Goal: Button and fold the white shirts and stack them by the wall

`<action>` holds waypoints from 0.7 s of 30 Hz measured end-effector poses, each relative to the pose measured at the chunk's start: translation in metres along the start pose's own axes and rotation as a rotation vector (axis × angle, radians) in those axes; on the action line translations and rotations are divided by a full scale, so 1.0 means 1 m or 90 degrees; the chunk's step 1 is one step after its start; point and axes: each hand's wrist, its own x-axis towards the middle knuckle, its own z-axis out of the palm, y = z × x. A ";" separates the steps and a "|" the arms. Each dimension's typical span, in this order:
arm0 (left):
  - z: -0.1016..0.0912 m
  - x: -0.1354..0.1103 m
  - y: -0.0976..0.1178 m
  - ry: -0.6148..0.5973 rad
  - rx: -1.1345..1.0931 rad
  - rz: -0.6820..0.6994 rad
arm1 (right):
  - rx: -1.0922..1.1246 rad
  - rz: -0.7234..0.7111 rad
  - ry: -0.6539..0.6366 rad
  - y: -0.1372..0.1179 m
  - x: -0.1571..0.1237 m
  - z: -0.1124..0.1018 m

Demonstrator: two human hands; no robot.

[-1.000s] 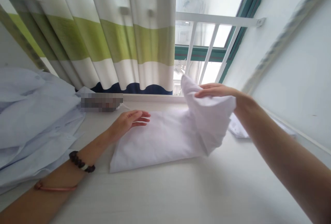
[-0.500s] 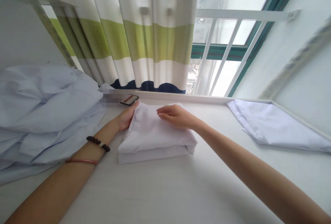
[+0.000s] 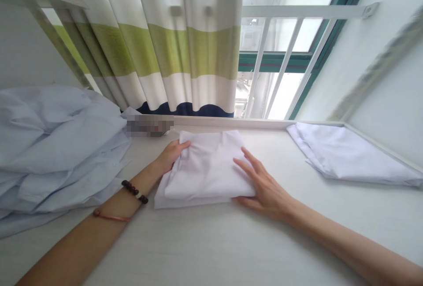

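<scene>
A folded white cloth (image 3: pixel 206 167), stacked in layers into a rough rectangle, lies on the white surface in front of me. My left hand (image 3: pixel 172 156) holds its left edge, thumb on top and the other fingers mostly tucked beneath or behind the fold. At the right edge is my right hand (image 3: pixel 261 187), its fingers spread, with the fingertips over the cloth and the thumb by its near right corner. Dark beads and a thin reddish band circle my left wrist and forearm.
A big heap of crumpled white cloth (image 3: pixel 59 145) rises on the left. Another folded white cloth (image 3: pixel 350 154) lies by the right wall. A pixelated object (image 3: pixel 148 125) sits at the back rim. Behind are a striped curtain (image 3: pixel 158 48) and a white railing (image 3: pixel 307 11).
My right hand has moved from the top of the cloth to its right edge, its fingers spreading. My left thumb now lies over the left edge, and the top layer lies flatter.
</scene>
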 end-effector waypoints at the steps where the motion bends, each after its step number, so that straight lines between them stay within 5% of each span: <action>1: 0.005 0.001 -0.002 -0.001 -0.015 0.013 | 0.025 0.043 0.037 0.008 -0.007 0.002; 5: 0.017 0.007 -0.008 0.045 -0.035 0.103 | 0.132 0.178 0.132 0.030 -0.017 0.006; 9: 0.009 0.013 -0.006 0.164 0.099 0.177 | 0.126 0.172 0.164 0.030 -0.015 0.004; 14: -0.001 0.010 0.007 0.020 0.319 0.091 | 0.063 0.119 0.151 0.023 -0.019 0.005; 18: 0.005 0.008 0.006 -0.013 0.485 0.230 | 0.022 0.098 0.148 0.021 -0.021 0.004; 21: 0.008 0.010 0.004 0.045 0.480 0.306 | 0.000 0.090 0.150 0.020 -0.021 0.004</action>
